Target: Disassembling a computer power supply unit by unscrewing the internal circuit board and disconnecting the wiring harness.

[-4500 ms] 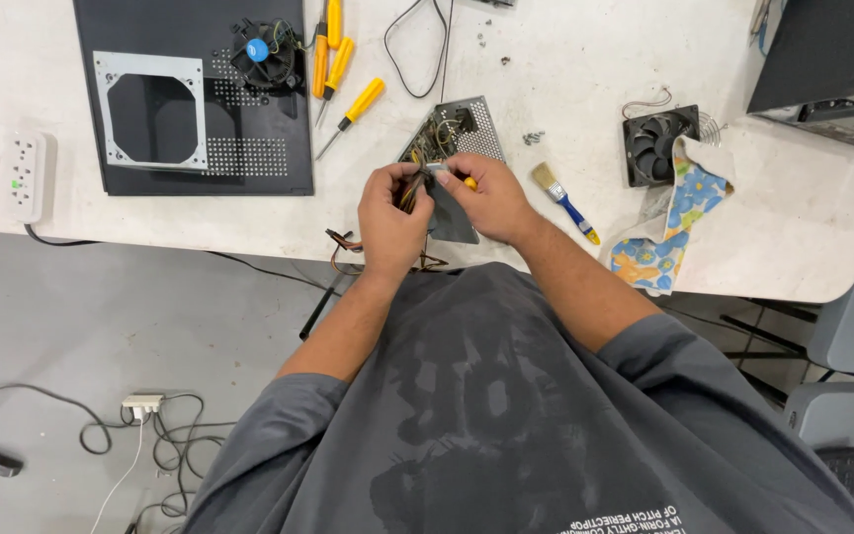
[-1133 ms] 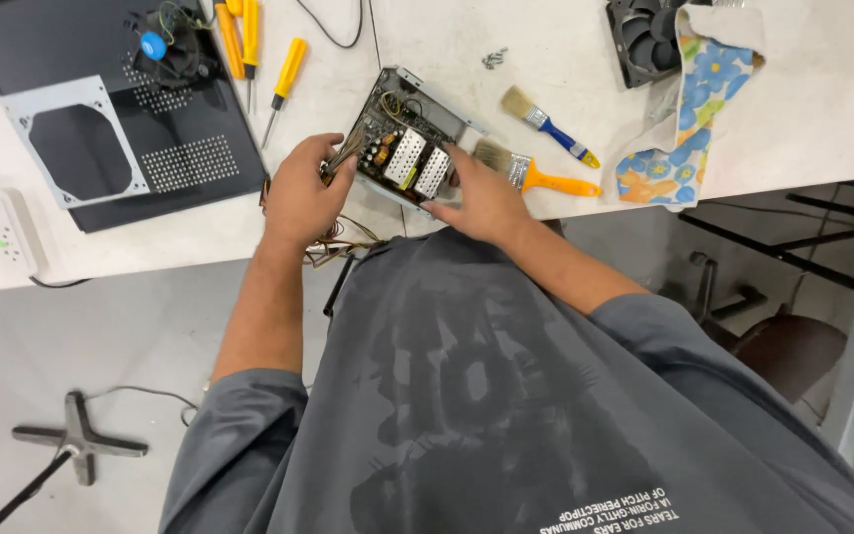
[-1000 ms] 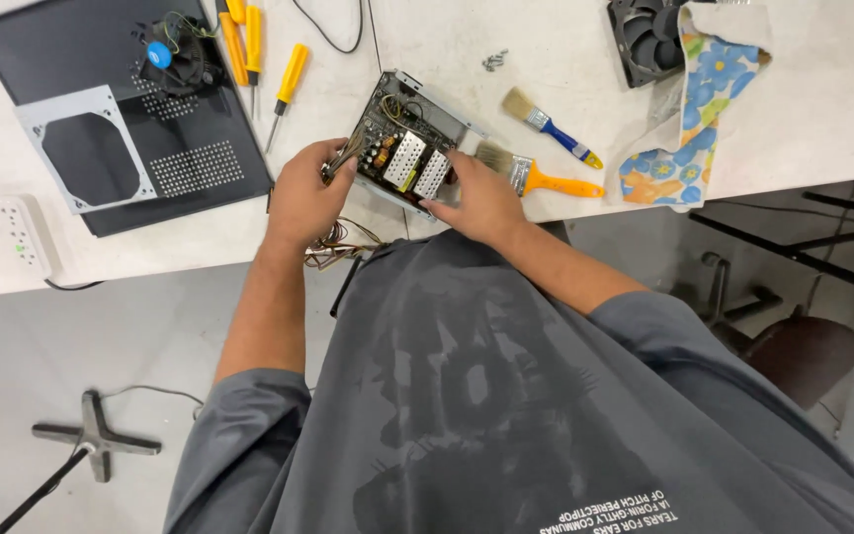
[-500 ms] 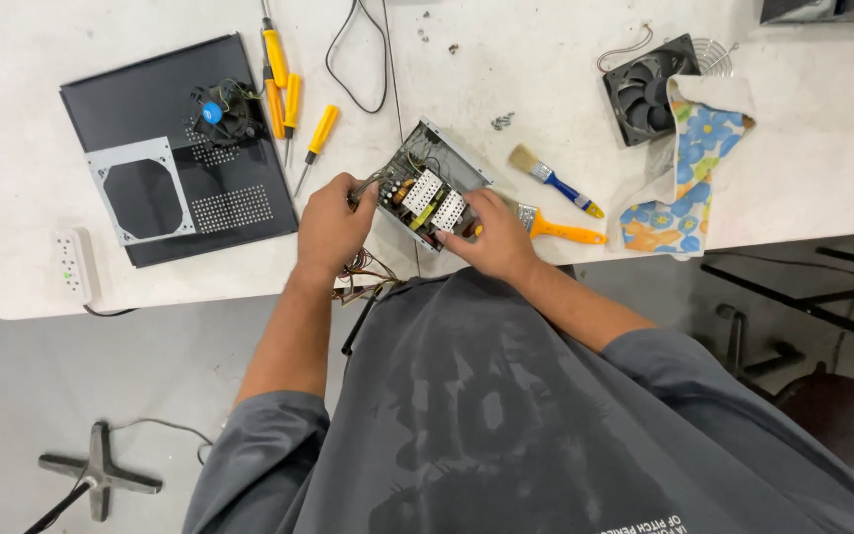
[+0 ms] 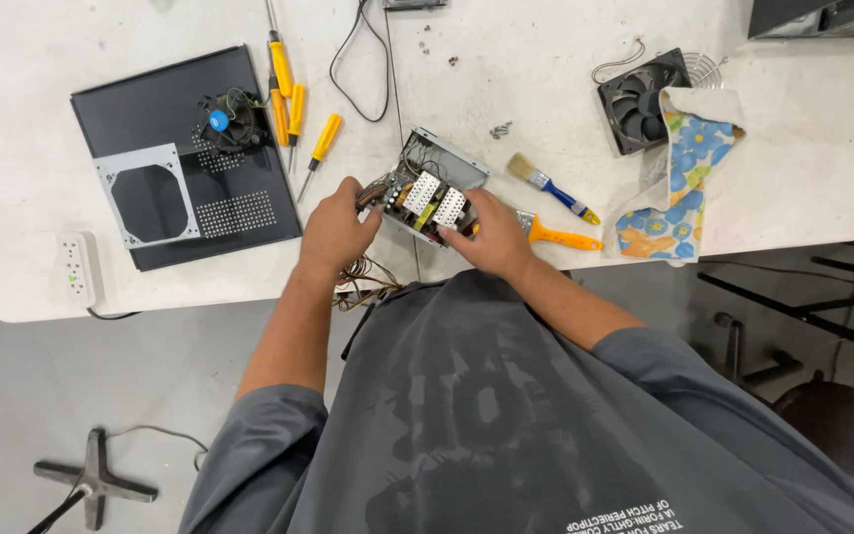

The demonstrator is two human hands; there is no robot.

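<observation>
Power strip: a white power strip (image 5: 77,269) lies at the far left edge of the white table (image 5: 803,168).
Panel: a black case panel (image 5: 239,213) lies right of it, with a grey metal bracket (image 5: 145,198) and a small fan with a blue centre (image 5: 226,119) on top.
Screwdrivers: three yellow-handled screwdrivers (image 5: 294,109) lie just right of the panel.
Left hand: the left hand (image 5: 333,229) is curled around the left end of the open power supply box (image 5: 432,195), fingers closed on it beside the bundle of coloured wires (image 5: 363,282) that hangs off the table edge.
Box: it sits at the table's near edge, between the two hands and touching both, tilted, its circuit board showing.
Right hand: the right hand (image 5: 486,232) grips the box's right side, fingers bent over the rim.
Brushes: a yellow-handled brush (image 5: 560,237) lies just right of that hand; a blue-handled brush (image 5: 551,186) is beyond it.
Far right: a black fan (image 5: 635,99) is partly under a flowered cloth (image 5: 684,168).
</observation>
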